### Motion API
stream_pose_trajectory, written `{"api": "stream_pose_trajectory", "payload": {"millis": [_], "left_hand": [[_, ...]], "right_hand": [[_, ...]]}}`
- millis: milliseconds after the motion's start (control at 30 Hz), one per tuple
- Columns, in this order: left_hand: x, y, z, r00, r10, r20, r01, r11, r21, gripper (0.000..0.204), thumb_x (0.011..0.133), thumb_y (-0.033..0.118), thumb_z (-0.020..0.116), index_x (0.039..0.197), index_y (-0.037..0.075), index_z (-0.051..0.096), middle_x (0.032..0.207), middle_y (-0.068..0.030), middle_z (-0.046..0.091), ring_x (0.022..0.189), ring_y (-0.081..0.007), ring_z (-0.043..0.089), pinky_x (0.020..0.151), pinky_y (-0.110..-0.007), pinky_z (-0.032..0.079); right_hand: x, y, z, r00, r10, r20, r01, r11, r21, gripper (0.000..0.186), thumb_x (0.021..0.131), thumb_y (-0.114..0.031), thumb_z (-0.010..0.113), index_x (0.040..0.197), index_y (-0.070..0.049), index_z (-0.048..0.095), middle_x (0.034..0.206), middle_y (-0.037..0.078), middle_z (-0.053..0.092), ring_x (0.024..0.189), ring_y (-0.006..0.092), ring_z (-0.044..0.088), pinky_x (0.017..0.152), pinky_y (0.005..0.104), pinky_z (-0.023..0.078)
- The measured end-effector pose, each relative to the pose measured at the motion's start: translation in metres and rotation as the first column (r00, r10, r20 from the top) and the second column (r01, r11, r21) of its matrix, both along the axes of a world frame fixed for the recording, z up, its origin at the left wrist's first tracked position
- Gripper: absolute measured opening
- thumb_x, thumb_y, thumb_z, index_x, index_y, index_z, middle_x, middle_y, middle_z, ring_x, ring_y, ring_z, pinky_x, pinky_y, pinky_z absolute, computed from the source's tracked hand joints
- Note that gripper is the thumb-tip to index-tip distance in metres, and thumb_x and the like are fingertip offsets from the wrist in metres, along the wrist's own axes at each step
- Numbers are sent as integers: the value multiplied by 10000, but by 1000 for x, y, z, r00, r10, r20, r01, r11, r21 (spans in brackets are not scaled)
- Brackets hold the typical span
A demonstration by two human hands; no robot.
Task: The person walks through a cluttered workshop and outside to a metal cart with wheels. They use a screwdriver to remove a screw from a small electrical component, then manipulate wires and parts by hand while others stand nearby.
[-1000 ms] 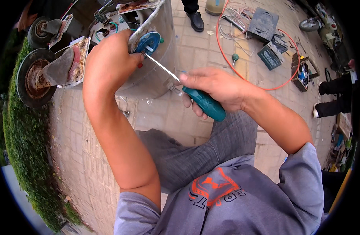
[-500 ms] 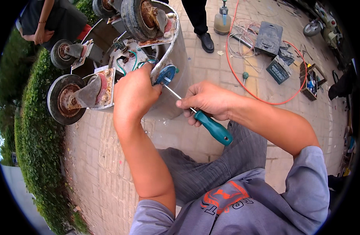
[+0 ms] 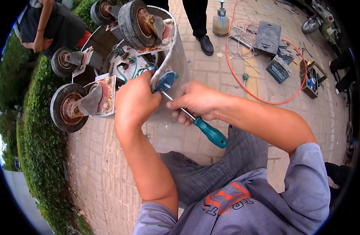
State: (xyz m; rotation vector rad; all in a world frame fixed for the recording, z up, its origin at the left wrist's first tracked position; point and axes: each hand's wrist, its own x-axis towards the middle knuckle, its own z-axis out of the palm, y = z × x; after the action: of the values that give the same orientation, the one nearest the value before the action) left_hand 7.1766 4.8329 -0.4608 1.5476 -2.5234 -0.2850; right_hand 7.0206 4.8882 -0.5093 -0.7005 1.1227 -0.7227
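Observation:
A large whitish metal housing (image 3: 179, 55) lies tipped in front of me, its rusty caster wheels (image 3: 68, 106) pointing left and up. A round blue disc (image 3: 164, 80) with a pale stub at its middle sits on the housing's wall. My right hand (image 3: 197, 100) is closed around the metal shaft of a screwdriver with a teal handle (image 3: 211, 133). Its tip reaches the disc's lower edge. My left hand (image 3: 135, 98) curls over the housing's rim beside the disc, thumb outside. Its other fingers are hidden, near green wires (image 3: 133, 62) inside the housing; what they grip does not show.
On the paving at right lie an orange-red hose (image 3: 242, 89), tangled cables (image 3: 246, 35), a black case (image 3: 268, 37), a dark battery (image 3: 279, 70) and a wooden toolbox (image 3: 313, 82). A spray bottle (image 3: 220, 21) and another person's shoe (image 3: 205, 45) are farther back. A hedge (image 3: 39, 141) borders the left.
The housing with its casters and disc sits slightly lower in view. My right hand has moved a little left, and the screwdriver's handle has dropped slightly. Both hands keep their places at the disc.

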Motion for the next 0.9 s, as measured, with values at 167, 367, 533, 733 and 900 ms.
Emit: {"api": "stream_pose_trajectory", "payload": {"millis": [167,367,533,733,900], "left_hand": [[0,-1,0,1000,-17,-13,17,1000,-10,335,695,134,625,1008,16,636,862,-229,670,848,-418,638,759,-482,493],[0,0,0,1000,-14,-14,14,1000,4,378,695,149,638,1052,27,640,865,-230,671,851,-416,639,756,-479,497],[-1,-1,1,1000,-22,-18,22,1000,-1,398,696,162,647,1072,31,640,868,-230,670,853,-414,640,760,-477,499],[2,0,2,1000,-24,-11,24,1000,-14,403,688,146,660,1075,33,640,869,-236,667,865,-413,638,770,-479,495],[1,2,2,1000,-17,-14,17,1000,-17,406,692,136,677,1076,13,633,877,-252,659,876,-416,636,778,-471,488]], "right_hand": [[-2,-5,-10,993,23,114,-17,998,-55,212,944,-238,615,992,-40,557,808,74,619,570,149,605,499,296,518],[7,-11,-19,943,-94,320,91,996,25,207,982,-267,547,1010,-64,574,784,56,594,605,153,572,515,323,481],[14,-16,-25,929,-183,321,189,982,12,189,942,-255,592,907,-69,603,745,39,582,546,139,526,450,314,412],[21,-10,-30,922,-263,284,264,964,34,127,880,-197,627,873,-73,599,753,33,577,543,133,499,470,293,365],[5,5,-91,886,-389,252,387,920,63,117,868,-196,618,878,-82,595,767,34,572,539,127,481,459,285,349]]}}
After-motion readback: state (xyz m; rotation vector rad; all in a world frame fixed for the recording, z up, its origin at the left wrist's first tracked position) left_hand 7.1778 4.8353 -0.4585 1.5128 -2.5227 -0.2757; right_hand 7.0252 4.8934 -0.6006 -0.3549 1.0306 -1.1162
